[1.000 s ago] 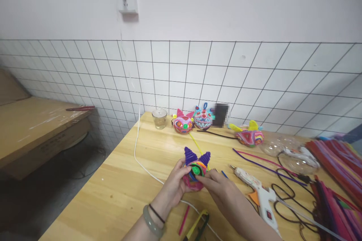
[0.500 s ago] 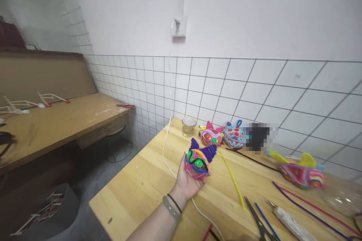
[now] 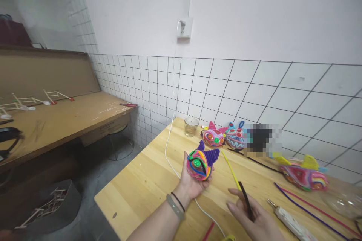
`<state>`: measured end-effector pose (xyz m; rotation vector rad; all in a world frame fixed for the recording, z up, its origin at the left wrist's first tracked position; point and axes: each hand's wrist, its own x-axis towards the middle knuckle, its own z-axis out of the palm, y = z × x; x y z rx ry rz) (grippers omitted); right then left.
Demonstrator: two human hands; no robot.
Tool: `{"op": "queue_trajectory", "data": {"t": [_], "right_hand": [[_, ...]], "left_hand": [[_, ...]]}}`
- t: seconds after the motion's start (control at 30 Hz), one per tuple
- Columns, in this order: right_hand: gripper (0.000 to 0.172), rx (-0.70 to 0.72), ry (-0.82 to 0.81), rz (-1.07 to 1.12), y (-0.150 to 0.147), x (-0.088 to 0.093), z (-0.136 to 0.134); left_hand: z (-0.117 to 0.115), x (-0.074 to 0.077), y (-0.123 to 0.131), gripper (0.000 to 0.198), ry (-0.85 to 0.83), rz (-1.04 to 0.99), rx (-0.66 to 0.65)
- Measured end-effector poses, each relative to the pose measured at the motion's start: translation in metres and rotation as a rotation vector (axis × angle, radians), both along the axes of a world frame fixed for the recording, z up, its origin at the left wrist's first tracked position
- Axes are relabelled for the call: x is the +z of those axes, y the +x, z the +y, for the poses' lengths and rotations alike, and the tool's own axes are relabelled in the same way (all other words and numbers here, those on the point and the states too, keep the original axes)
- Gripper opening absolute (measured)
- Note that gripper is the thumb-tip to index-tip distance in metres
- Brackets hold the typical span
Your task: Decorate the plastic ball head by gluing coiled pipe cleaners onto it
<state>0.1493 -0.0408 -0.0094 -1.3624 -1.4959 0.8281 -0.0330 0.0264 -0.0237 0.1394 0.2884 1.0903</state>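
On my left palm (image 3: 195,184) rests a round ornament (image 3: 199,163) wrapped in many-coloured pipe cleaners, with two purple pointed ears and a green eye with black outlines. My fingers curl round its underside and side. To the right, my right hand (image 3: 251,212) is low over the table, closed round dark scissors (image 3: 245,196) whose blades point up and away; the handles are hidden by the hand. A yellow pipe cleaner (image 3: 230,167) lies just beyond those fingers.
Along the wall stand a clear cup (image 3: 191,127), a pink-eared ornament (image 3: 214,135), a blue ornament (image 3: 235,137) and a yellow-finned one (image 3: 305,175). A white glue gun (image 3: 292,222) lies at right. A white cable (image 3: 166,150) crosses the table.
My right hand has come in from the bottom edge and closed on the scissors, which lay on the table before. The ornament has turned slightly in my left hand.
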Motion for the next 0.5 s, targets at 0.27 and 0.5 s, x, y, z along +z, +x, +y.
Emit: {"op": "queue_trajectory", "data": {"t": [0.27,0.5], "right_hand": [[0.078,-0.007,-0.011,0.193,-0.05,0.0,0.023],[0.05,0.122,0.038,0.293,-0.065,0.001,0.018]], "left_hand": [[-0.004,0.007,0.006,0.081,-0.029,-0.03,-0.054],[-0.011,0.013,0.01,0.076,0.088,-0.022,-0.148]]}}
